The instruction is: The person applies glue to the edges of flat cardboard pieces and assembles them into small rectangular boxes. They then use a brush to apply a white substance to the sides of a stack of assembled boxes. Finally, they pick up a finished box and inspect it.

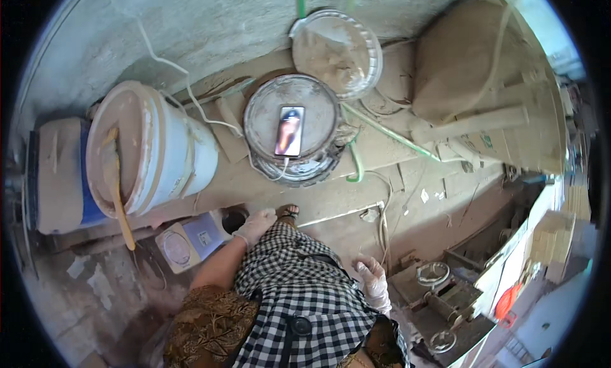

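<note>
My left hand (255, 225) wears a pale glove and rests on my raised knee, which is covered by a black-and-white checked cloth (299, 285). It holds nothing, fingers loosely spread. A small digital scale (191, 242) lies on the floor just left of it. My right hand (374, 284), also gloved, hangs beside my right hip with fingers apart and empty. My sandalled foot (287, 211) points toward a round lidded tub (289, 127) with a smartphone (289, 131) lying on top.
A big white bucket (149, 151) with a wooden stick (118, 190) stands at left beside a blue-and-tan container (60, 174). A clear plastic lid (337, 49) and a brown sack (458, 62) sit at the back. A metal press (439, 298) stands at right.
</note>
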The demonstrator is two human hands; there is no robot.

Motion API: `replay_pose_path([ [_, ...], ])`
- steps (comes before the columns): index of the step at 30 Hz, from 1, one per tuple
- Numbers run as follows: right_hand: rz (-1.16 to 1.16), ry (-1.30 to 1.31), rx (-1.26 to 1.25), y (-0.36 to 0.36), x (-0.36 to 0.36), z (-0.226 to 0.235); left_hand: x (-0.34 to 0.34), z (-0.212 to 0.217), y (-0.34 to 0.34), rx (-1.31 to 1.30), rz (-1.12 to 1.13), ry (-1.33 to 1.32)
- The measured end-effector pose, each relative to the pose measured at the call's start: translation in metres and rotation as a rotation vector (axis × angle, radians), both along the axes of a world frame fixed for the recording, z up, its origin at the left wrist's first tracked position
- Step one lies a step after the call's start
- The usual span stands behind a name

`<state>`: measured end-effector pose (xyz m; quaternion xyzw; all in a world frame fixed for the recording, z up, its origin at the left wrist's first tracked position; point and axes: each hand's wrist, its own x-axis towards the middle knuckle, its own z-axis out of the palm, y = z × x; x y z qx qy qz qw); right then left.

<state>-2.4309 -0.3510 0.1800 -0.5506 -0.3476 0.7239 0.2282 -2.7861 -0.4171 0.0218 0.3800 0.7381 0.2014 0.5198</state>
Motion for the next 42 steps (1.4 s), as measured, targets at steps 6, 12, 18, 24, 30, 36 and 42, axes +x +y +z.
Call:
replay_pose_path([
  [6,-0.056,-0.363,0.280,-0.083,0.082,-0.009,0.101,0.016,0.076,0.263,-0.176,-0.118],
  [12,-0.547,-0.498,-0.062,-0.261,0.185,-0.064,0.327,0.023,0.080,0.457,-0.586,-0.423],
  [18,-1.354,-0.616,-0.543,-0.515,0.224,-0.180,0.611,0.078,-0.083,0.306,-1.222,-0.982],
  [24,-1.987,-0.368,-0.469,-0.637,0.195,-0.207,0.763,0.238,-0.268,0.855,-1.907,-1.476],
  [30,-2.120,-0.376,-0.614,-0.690,0.204,-0.206,0.881,0.297,-0.403,1.437,-1.795,-2.131],
  [36,-1.994,-0.113,-0.879,-0.786,0.266,-0.235,1.010,0.342,-0.546,1.545,-1.708,-2.374],
  [42,-2.323,-0.008,-0.688,-0.882,0.342,-0.235,1.117,0.357,-0.674,1.497,-1.703,-2.456],
])
